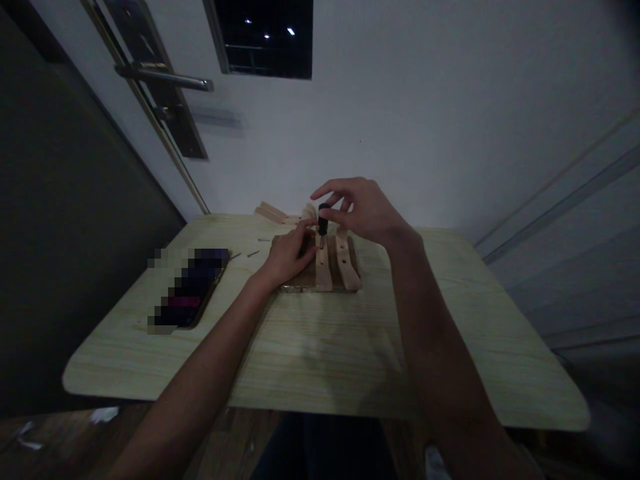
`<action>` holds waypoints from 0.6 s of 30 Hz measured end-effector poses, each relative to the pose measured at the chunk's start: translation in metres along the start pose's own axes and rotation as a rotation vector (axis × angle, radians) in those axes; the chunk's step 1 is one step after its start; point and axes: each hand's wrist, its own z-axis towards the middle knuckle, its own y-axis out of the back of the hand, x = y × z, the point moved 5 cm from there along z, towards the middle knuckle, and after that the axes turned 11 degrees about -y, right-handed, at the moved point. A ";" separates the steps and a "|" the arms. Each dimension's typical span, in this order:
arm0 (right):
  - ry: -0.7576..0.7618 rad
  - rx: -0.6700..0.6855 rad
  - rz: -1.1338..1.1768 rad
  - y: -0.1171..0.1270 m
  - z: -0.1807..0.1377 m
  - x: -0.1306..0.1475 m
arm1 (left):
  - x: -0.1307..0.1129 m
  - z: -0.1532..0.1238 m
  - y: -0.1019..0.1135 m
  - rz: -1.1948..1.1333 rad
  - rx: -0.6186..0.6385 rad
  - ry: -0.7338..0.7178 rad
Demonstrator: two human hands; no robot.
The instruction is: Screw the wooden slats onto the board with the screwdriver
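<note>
My right hand [359,208] pinches the black handle of a small screwdriver [323,222], held upright with its tip on a light wooden slat [323,267]. A second slat [346,261] lies beside it, both resting on a brown board [306,275] on the pale wooden table [325,360]. My left hand [289,255] lies on the board's left part, fingers curled near the screwdriver's tip, steadying the slat there. What sits under those fingertips is hidden.
A phone [189,295] with a blurred screen lies at the table's left. Two small screws [250,254] rest left of the board. More wooden slats [275,213] lie at the table's far edge by the white wall. A door handle [165,77] is at upper left.
</note>
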 end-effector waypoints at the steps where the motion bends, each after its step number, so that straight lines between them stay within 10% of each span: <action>1: -0.006 -0.009 -0.005 0.000 0.000 0.000 | 0.000 0.000 0.000 0.003 0.000 -0.001; 18: -0.041 0.053 -0.037 -0.011 0.001 0.007 | 0.002 0.001 -0.001 0.005 -0.011 -0.021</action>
